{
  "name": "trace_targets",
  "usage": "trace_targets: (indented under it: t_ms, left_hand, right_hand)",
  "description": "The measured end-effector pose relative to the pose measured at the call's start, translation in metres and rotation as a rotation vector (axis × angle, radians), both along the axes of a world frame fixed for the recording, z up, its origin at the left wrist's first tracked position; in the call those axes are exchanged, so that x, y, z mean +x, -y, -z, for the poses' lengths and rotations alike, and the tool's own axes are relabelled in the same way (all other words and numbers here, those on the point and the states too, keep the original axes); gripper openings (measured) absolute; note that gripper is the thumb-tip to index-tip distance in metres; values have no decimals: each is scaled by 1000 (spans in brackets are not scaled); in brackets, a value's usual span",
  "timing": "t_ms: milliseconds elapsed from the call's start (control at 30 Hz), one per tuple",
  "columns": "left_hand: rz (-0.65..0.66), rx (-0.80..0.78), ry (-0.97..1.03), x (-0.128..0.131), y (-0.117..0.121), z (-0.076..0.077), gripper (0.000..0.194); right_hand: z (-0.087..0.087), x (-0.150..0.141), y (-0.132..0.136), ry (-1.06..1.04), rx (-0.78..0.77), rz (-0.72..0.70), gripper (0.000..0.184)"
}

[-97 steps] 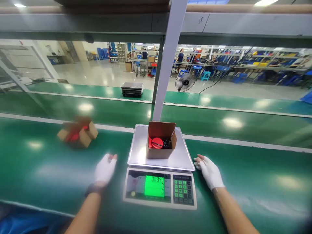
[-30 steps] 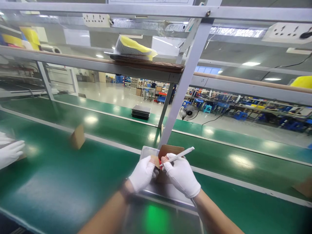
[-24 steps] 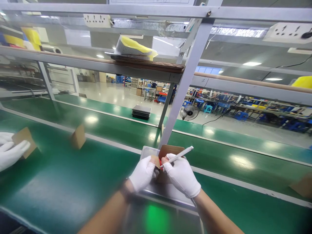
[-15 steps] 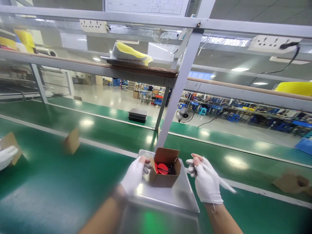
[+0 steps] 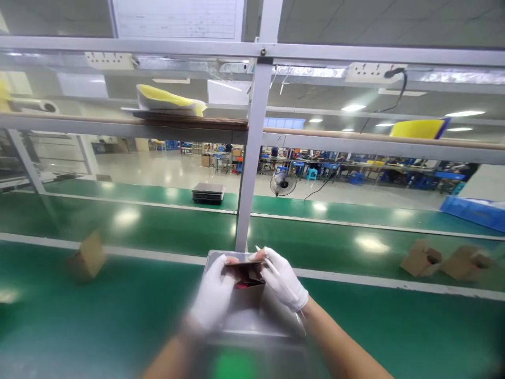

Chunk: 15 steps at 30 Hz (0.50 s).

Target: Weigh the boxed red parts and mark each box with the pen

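Overhead, a printed sheet point(image 5: 177, 20) bore ruled lines and writing too small to read, its upper part cut off by the edge of view. On the rail point(image 5: 335, 145) below, just right of the upright post point(image 5: 252, 137), stood a small handwritten mark that could not be made out for certain. Nearest the wearer, the display point(image 5: 234, 364) of the scale was a green blur, cut off at the bottom, its figures unreadable.

On the scale's metal pan point(image 5: 276, 318) sat the brown carton point(image 5: 248, 297), partly hidden by both hands. Its far flap point(image 5: 244, 263) leaned over the opening; inside, a bit of something red point(image 5: 241, 285) showed, the rest lying in shadow.

The left hand point(image 5: 215, 292), in a white glove with bare fingertips, had its grip curled about the carton's left side, fingertips touching the flap's left end; whether it pinched the card could not be told. The right hand point(image 5: 282, 279), gloved alike, kept a slim white pen point(image 5: 281, 281) clasped in its grip, fingertips meeting the flap's right end.

Farther left on the green tabletop point(image 5: 379, 331) stood a blurred carton point(image 5: 90, 256); two open cartons point(image 5: 444, 260) stood at far right, their contents indistinct. A second scale point(image 5: 208, 192) lay beyond, left of the post.
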<state>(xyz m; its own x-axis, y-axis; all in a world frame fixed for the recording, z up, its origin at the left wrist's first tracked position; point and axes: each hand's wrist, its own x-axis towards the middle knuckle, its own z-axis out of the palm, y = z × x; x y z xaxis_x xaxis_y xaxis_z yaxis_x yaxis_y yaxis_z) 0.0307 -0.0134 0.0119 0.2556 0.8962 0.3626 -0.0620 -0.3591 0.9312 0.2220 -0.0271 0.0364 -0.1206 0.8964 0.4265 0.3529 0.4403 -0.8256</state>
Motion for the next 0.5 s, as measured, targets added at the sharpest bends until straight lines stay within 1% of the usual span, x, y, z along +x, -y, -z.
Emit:
trace_targets:
  t_ms: [67, 133, 200, 233, 300, 333, 400, 500]
  left_hand:
    - [15, 75, -103, -9, 4, -2, 26]
    - [47, 96, -186, -19, 5, -5, 31]
    - [79, 103, -296, -27, 5, -10, 34]
    - [94, 136, -365, -29, 5, -13, 35]
    - [120, 252, -507, -32, 5, -20, 37]
    - [126, 310, -560, -31, 6, -24, 38]
    - [116, 362, -602, -28, 8, -30, 38]
    - [66, 294, -566, -23, 11, -33, 34]
  right_hand:
    - [-2, 7, 5, -20, 20, -38, 14]
    - [-9, 13, 12, -13, -10, -103, 16]
    - [-20, 15, 17, 100, -48, -165, 23]
    - [-25, 16, 19, 188, -54, -184, 30]
    - [-33, 14, 21, 363, -28, -197, 43]
    - [-35, 13, 22, 421, 0, -197, 44]
    - [-37, 12, 21, 475, 50, -204, 39]
    - [-36, 11, 20, 451, 73, -200, 28]
